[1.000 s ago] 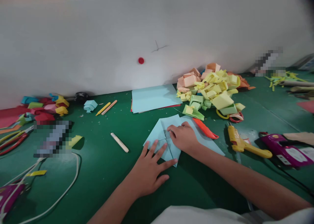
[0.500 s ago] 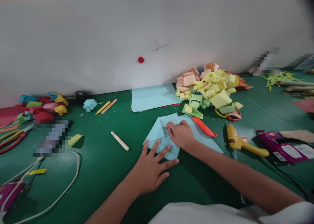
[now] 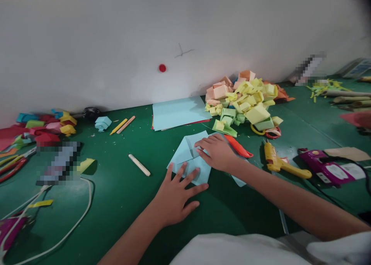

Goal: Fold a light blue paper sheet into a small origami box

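Observation:
A light blue sheet of paper (image 3: 184, 149), partly folded, lies on the green table in front of me. My left hand (image 3: 176, 199) rests on its lower left edge, fingers spread and flat. Over the upper right part of the sheet is my right hand (image 3: 218, 153), its fingers bent together with the thumb just below, gripping the paper. That hand hides the held part, and a corner of the sheet sticks out beneath the wrist. Against the sheet's upper right side lies a slim bright orange object (image 3: 239, 146).
A stack of coloured paper (image 3: 179, 114) lies by the white wall, left of a heap of folded paper pieces (image 3: 249, 102). A yellow glue gun (image 3: 285, 165) and purple power strip (image 3: 327, 166) are right. Pliers (image 3: 17, 162), a cable (image 3: 87, 211) and a wooden stick (image 3: 139, 165) are left.
The right part of the blue paper has been drawn in and folded over, so less of it spreads to the right. My right hand's fingers have straightened somewhat; my left hand stays put.

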A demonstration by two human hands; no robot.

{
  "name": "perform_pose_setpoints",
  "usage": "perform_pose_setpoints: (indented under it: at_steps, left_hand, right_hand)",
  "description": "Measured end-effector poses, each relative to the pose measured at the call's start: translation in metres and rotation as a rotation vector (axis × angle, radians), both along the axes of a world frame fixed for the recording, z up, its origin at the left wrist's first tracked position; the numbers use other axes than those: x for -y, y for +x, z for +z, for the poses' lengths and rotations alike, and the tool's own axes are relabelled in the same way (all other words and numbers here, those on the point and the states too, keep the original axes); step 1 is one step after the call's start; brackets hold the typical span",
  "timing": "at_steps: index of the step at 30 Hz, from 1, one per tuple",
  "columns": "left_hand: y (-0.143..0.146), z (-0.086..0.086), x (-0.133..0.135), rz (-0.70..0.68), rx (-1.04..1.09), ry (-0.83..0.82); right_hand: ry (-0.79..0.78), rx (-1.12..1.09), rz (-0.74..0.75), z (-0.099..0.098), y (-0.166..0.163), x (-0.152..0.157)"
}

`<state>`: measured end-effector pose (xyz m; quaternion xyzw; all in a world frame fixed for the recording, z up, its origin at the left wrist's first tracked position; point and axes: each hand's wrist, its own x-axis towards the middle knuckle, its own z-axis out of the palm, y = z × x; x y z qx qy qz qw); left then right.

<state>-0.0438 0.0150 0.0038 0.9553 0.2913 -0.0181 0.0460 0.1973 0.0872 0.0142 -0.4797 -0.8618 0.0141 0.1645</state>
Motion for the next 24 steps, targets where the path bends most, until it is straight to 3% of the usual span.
perform_pose_setpoints:
  at_steps: [4, 9, 15, 24]
  left_hand:
    - [-0.001, -0.002, -0.001, -0.007, 0.004, -0.006]
    - [-0.001, -0.004, -0.001, -0.010, 0.006, -0.004]
    - [-0.001, -0.006, 0.000, -0.018, 0.019, 0.043]
    - [0.001, -0.007, 0.002, -0.023, -0.006, 0.079]
  right_hand:
    - [0.016, -0.006, 0.186, 0.018, 0.024, 0.011]
    - [-0.025, 0.130, 0.308, 0.007, 0.040, 0.043]
    - [-0.142, 0.186, 0.248, -0.017, 0.038, 0.060]
    - [-0.124, 0.160, 0.145, -0.025, 0.026, 0.066]
